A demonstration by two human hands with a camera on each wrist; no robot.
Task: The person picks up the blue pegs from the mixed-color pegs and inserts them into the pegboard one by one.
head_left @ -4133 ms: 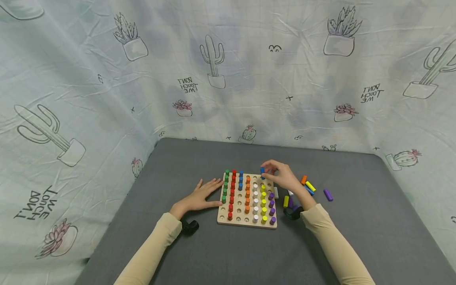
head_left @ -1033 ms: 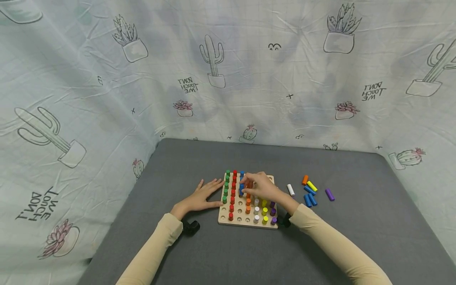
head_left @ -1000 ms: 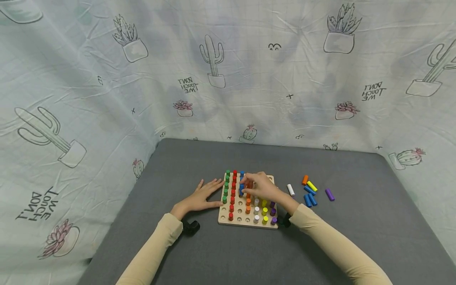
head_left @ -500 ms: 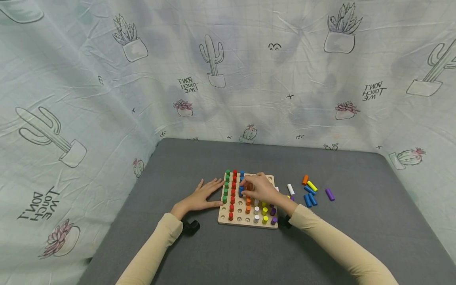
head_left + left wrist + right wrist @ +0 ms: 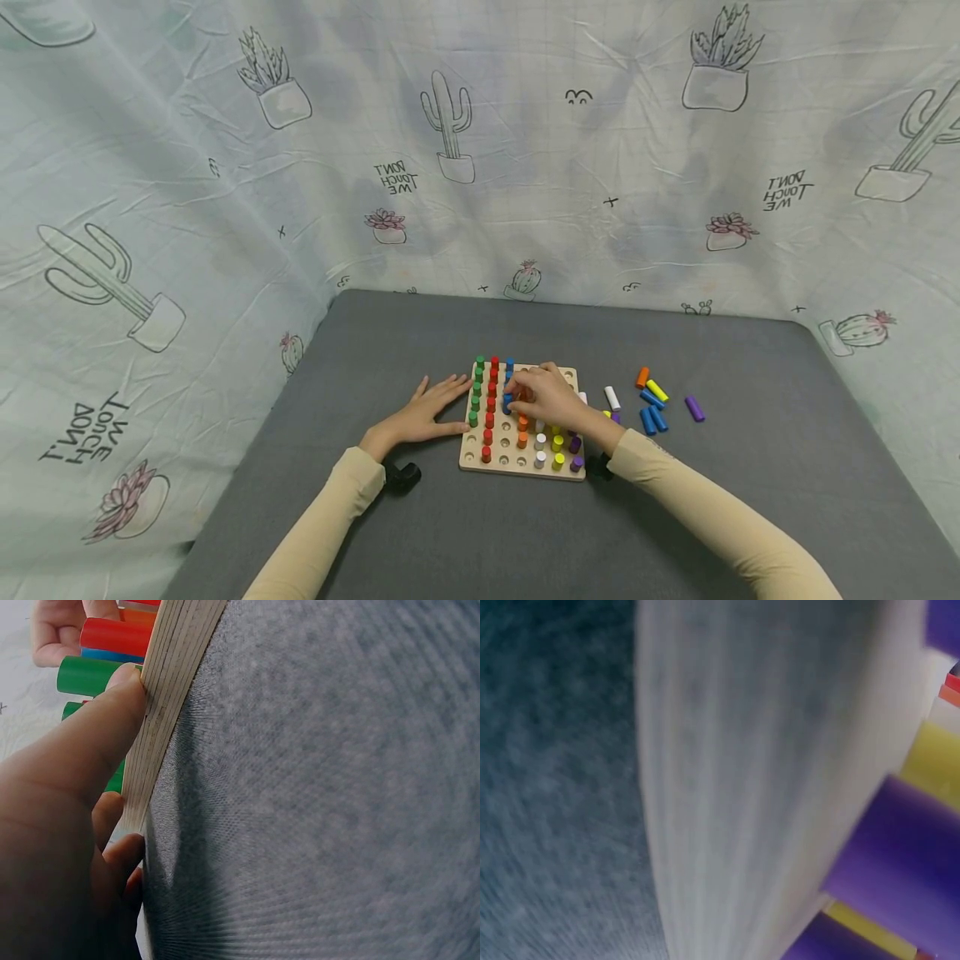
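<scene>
Where right fingers (image 5: 527,409) pinch, blue peg (image 5: 507,405) between tips — pegboard (image 5: 512,468) below

Backdrop (image 5: 517,208) is a crinkly pale cloth across the back and down both sides of the frame, printed with line-drawn potted cacti (image 5: 446,121), pinkish succulents (image 5: 385,220) and lettering (image 5: 88,432) that reads backwards, like the bit at lower left. Below that there's a dark grey tabletop (image 5: 450,533) with rounded far corners and a woven-looking surface, and the light's pretty soft and even overall.
</scene>
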